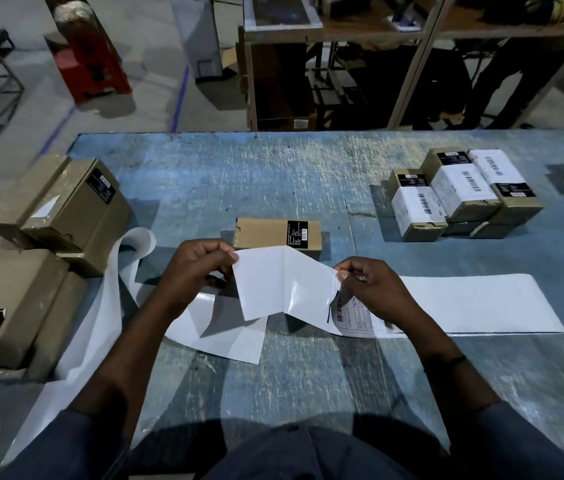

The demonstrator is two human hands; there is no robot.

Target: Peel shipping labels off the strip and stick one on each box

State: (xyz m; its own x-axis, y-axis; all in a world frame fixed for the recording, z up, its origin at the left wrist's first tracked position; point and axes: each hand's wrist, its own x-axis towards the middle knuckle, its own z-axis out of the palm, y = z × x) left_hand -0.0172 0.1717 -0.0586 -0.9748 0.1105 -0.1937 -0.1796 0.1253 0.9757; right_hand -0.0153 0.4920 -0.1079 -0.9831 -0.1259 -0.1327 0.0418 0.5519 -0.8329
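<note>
A long white label strip [287, 289] is held up over the worn blue table [273, 174]. My left hand [197, 268] pinches the strip's left corner. My right hand [370, 289] pinches its right edge, where a printed label [353, 315] is lifting away from the backing. More strip [481, 303] lies flat to the right. Empty backing [111, 306] trails off to the left and down over the table edge. Just behind my hands, a small brown box [270, 233] with a black sticker lies unlabelled.
A cluster of boxes with white labels [464, 192] sits at the back right. Several bare brown boxes [69, 206] are stacked at the left, some [7, 313] nearer me. Beyond the table stand wooden shelves [308, 64] and a red object [90, 46] on the floor.
</note>
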